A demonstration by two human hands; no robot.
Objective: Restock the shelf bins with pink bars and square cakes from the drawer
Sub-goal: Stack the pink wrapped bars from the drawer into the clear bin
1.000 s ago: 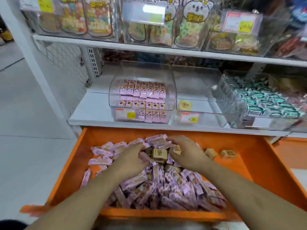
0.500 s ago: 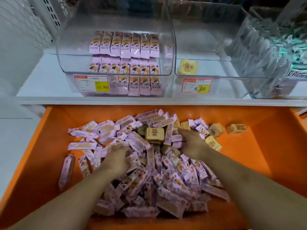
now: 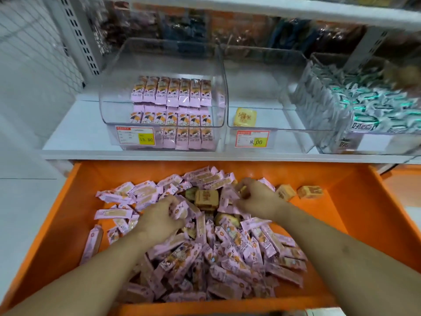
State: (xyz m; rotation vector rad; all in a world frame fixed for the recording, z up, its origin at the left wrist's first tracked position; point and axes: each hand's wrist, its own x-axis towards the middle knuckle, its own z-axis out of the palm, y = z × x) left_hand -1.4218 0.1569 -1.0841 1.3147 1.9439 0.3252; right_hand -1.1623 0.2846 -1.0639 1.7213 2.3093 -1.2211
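Both hands dug in the orange drawer (image 3: pixel 355 215) below the shelf. Left hand (image 3: pixel 163 218) curled round pink bars (image 3: pixel 239 245); right hand (image 3: pixel 257 197) pinched a square cake (image 3: pixel 242 190), probably gathering loads. Middle bin (image 3: pixel 268 99) above the drawer held one cake.

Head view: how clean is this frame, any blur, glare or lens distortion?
Head view: wide-angle bend bows the white shelf edge and orange drawer; motion smear softens the green-and-white packets at right; the price tags read clearly; mild sheen on the clear bin; lighting even, no hard shadows.
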